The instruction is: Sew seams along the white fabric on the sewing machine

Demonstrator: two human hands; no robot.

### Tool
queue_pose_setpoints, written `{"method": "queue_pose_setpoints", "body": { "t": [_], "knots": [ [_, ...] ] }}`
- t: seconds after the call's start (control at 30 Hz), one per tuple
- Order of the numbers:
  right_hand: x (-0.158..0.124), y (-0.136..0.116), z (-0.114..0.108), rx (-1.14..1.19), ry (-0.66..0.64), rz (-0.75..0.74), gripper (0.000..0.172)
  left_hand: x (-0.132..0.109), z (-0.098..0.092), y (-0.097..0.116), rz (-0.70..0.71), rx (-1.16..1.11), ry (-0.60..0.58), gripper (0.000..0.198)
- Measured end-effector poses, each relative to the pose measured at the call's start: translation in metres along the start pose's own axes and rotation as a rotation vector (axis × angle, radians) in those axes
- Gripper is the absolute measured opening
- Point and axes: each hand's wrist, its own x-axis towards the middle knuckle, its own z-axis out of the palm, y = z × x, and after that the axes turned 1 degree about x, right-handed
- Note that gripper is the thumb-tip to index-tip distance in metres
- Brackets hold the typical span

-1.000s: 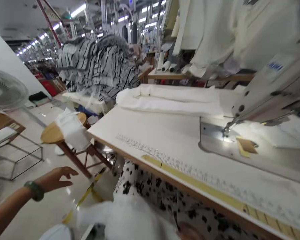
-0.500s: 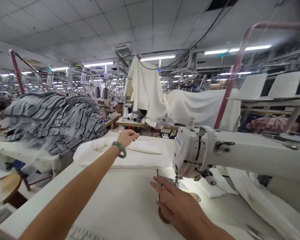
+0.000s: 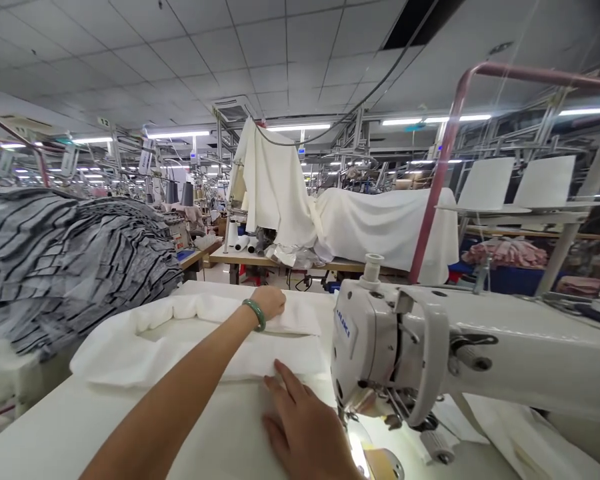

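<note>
A folded strip of white fabric (image 3: 180, 360) lies in a loop on the white sewing table (image 3: 215, 427). My left hand (image 3: 271, 303), with a green bangle at the wrist, is closed on the fabric's far layer; its fingertips are hidden. Nearer to me, my right hand (image 3: 310, 430) is open, fingers apart, its fingertips at the fabric's near edge. Just right of that hand is the head of a white sewing machine (image 3: 363, 340), its lamp lighting the needle area.
A heap of grey striped fabric (image 3: 75, 260) rises at the left. More white cloth (image 3: 525, 427) lies behind the machine arm. A red-brown pole (image 3: 437, 193) and thread cones (image 3: 485, 183) stand at right. Ahead, white cloth (image 3: 280, 180) drapes over another station.
My left hand has come down onto the fabric and closed. My right hand has moved left, from beside the needle to the fabric's edge; the dark flat object under it is out of sight.
</note>
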Motion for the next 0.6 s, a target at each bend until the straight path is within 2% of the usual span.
{"method": "queue_pose_setpoints", "body": {
  "t": [0.13,0.3,0.47,0.6],
  "knots": [
    [0.0,-0.001,-0.003,0.008,-0.014,0.006,0.047,-0.004,-0.012,0.002,0.058,0.07,0.038,0.021],
    [0.0,-0.002,-0.006,0.004,-0.037,0.022,0.048,-0.009,-0.023,0.001,0.052,0.077,0.066,0.02],
    [-0.001,-0.002,-0.004,0.018,-0.006,0.014,0.048,-0.012,-0.029,-0.002,-0.002,-0.025,0.125,0.021],
    [-0.001,-0.003,-0.006,0.054,-0.036,0.022,0.047,-0.011,-0.032,-0.003,-0.021,-0.137,0.136,0.021]
  ]
}}
